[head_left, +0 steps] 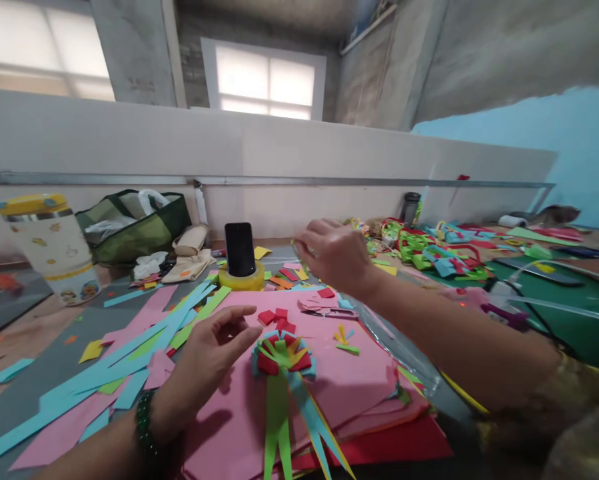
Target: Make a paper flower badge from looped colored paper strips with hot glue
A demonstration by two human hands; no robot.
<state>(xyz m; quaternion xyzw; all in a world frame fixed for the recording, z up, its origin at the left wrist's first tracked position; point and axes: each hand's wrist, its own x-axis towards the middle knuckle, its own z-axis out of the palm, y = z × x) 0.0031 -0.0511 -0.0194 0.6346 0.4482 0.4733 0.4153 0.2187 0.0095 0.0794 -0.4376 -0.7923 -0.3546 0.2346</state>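
A paper rosette in blue, red, green and yellow lies on a stack of pink sheets, its green and blue tails hanging toward me. My left hand hovers just left of the rosette, thumb and fingers apart, holding nothing; a dark green bead bracelet circles that wrist. Raised above the far edge of the stack, my right hand has its fingers pinched together. A speck of green shows at its fingertips, too small to name. Small red paper squares lie behind the rosette. Scissors with pink handles rest beyond them.
Blue, pink and green paper strips cover the left side. A phone leans upright at a yellow tape roll. A patterned tumbler and green bag stand back left. A pink glue gun and paper pieces lie right.
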